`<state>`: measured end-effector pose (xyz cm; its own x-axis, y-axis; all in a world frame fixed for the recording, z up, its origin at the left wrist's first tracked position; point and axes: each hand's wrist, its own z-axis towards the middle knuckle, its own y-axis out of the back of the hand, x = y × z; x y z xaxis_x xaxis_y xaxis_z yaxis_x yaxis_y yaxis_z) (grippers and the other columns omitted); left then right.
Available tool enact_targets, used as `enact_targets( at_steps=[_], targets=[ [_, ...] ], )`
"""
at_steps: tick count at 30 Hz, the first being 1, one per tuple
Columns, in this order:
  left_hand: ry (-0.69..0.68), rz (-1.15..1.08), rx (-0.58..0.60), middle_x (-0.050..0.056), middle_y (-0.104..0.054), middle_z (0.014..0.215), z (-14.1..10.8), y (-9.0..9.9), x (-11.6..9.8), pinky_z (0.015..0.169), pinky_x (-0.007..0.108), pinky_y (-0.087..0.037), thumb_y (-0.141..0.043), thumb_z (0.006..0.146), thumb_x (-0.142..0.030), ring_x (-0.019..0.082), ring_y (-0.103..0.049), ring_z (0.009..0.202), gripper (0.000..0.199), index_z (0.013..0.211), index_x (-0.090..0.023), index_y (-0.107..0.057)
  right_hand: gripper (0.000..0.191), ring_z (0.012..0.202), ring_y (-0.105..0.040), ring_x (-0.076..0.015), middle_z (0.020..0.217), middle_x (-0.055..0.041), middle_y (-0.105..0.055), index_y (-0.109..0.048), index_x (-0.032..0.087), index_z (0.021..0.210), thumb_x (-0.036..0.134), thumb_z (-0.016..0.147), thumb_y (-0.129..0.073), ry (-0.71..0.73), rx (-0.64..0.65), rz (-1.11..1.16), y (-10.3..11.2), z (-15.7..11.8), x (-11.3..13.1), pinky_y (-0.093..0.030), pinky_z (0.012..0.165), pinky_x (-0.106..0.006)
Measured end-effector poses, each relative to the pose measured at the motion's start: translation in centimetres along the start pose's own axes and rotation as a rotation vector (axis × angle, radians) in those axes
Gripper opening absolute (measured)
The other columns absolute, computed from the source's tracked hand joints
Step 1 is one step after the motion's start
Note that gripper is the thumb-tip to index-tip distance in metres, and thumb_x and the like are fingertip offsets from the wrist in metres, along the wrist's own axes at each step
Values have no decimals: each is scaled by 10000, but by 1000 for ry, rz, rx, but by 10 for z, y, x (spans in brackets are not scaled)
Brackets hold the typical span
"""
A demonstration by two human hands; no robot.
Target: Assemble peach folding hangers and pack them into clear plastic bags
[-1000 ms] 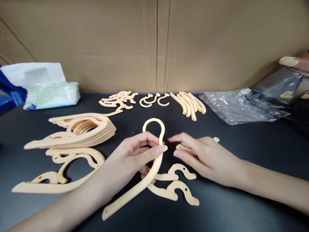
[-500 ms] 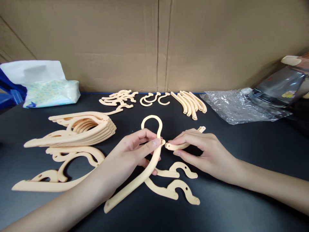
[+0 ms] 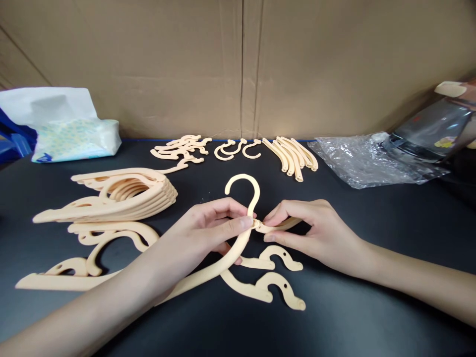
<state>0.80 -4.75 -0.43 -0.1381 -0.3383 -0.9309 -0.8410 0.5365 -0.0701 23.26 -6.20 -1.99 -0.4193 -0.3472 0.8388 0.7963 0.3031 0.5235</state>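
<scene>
My left hand [image 3: 219,228] pinches a cream plastic hanger hook with one long arm [image 3: 211,270] joined to it, near the joint. The hook curls upward above my thumb, and the arm slants down to the lower left. Between the fingers of my right hand [image 3: 308,223] is a second hanger arm [image 3: 277,227]. Its end meets the joint beside my left thumb; whether it is seated there I cannot tell. Under my hands lie two flat curved hanger pieces [image 3: 277,285], each with a hooked notch and a small hole.
A stack of folded hangers [image 3: 148,198] lies at left, another folded hanger [image 3: 122,228] in front. At the back are a pile of notched pieces [image 3: 182,146], several hooks [image 3: 252,149] and curved arms [image 3: 292,153]. A tissue pack [image 3: 78,139] sits left; a clear plastic bag [image 3: 357,161] right.
My right hand has brought its hanger arm's end against the joint at my left hand. The hook and its arm have tilted clockwise and shifted slightly right.
</scene>
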Motion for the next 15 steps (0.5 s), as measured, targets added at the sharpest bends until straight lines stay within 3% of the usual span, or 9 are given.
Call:
enact_targets(
  at_steps=[8, 15],
  targets=[
    [47, -13, 90, 7, -711, 805, 1, 1, -3, 629, 155, -501, -697, 883, -416, 101, -639, 708, 238, 873, -178, -688, 83, 773, -713, -106, 858, 30, -736, -676, 196, 828, 259, 854, -724, 102, 12, -34, 0, 1, -2, -556, 719, -203],
    [72, 2, 83, -6, -694, 748, 1, 0, -8, 566, 122, -436, -772, 811, -389, 69, -555, 637, 260, 788, -152, -666, 49, 767, -690, -85, 845, 20, -711, -685, 183, 849, 221, 875, -702, 167, 44, -83, 1, -1, -2, -520, 717, -182]
  ],
)
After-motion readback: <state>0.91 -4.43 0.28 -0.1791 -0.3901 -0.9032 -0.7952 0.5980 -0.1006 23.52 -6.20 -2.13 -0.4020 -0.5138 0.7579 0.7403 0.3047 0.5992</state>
